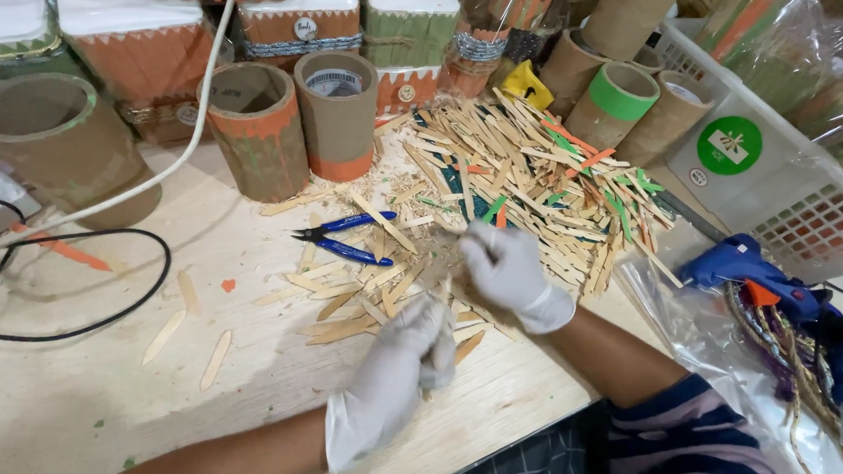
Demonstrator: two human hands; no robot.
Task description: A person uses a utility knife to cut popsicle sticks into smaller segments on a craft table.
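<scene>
I am sorting through the pile of flat wooden sticks (495, 186) spread over the middle of the desk (60, 423). My gloved left hand (403, 356) is curling closed around a few sticks near the front edge; my gloved right hand (503, 267) is pressing down on the heap, fingers bent. Most sticks are lying loose, bare and pale, some painted green or orange. Blue-handled cutters (341, 239) are resting beside them, and cardboard tubes (298, 119) are standing toward the back, partly painted.

Round green label (729, 145) on white basket at right; clear plastic bag (691, 334) beneath blue glue gun
</scene>
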